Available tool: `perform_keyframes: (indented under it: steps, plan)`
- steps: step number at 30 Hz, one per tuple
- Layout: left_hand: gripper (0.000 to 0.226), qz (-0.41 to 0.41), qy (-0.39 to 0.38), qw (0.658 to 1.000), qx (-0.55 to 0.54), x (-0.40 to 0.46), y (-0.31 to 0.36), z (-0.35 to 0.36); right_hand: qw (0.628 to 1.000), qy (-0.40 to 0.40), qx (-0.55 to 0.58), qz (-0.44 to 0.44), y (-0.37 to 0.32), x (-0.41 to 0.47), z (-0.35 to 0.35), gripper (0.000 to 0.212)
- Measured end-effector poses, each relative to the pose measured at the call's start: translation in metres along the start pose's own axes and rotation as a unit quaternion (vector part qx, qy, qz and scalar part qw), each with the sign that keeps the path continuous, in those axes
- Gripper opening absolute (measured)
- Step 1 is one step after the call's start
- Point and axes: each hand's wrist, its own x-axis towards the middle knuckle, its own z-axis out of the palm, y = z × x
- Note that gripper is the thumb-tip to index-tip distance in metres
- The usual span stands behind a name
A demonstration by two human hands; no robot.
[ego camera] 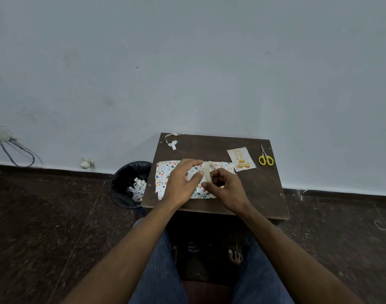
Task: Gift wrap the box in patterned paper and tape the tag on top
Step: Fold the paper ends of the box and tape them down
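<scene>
Both hands over the patterned paper (165, 178) mid-surface, box hidden beneath, right hand (226, 189) with its grip pinched on the tape roll (207, 172), left hand (183, 181) fingers relaxed, thumb touching it, tag (241, 159) lying near the scissors (266, 157).

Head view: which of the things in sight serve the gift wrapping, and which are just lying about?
Job:
- white patterned wrapping paper on the dark wooden table
- pale roll of tape, held by right hand, touched by left hand
- cream gift tag with golden ornaments
- yellow-handled scissors

Lying about:
- paper offcut strip
- black-lined bin of scraps
- wall cable
</scene>
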Motion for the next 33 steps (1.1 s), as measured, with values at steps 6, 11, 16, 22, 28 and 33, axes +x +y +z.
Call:
perform_keyframes:
  steps: [6,11,16,22,28,33]
  plan:
    - [0.035,0.024,0.035,0.999,0.025,-0.011,-0.005,0.011,1.0,0.013,-0.006,-0.016,-0.004,-0.001,0.003,0.033]
    - [0.046,0.011,0.017,1.0,0.005,-0.016,-0.006,0.012,1.0,0.009,-0.015,-0.011,0.0,0.001,0.0,0.008]
    - [0.022,0.03,0.042,0.999,0.002,-0.015,-0.006,0.011,1.0,0.0,-0.008,-0.011,0.002,0.0,-0.001,0.014]
    - [0.004,0.043,0.05,0.998,0.009,-0.008,-0.003,0.008,1.0,-0.001,0.01,-0.004,0.003,-0.003,0.002,0.023]
    - [0.012,0.067,0.021,0.995,0.064,-0.006,-0.005,0.005,0.996,0.045,-0.068,-0.027,0.004,-0.009,0.002,0.045]
    - [0.013,0.087,0.002,0.993,0.076,-0.004,0.0,0.005,0.994,0.056,-0.081,-0.048,0.003,-0.007,0.005,0.029]
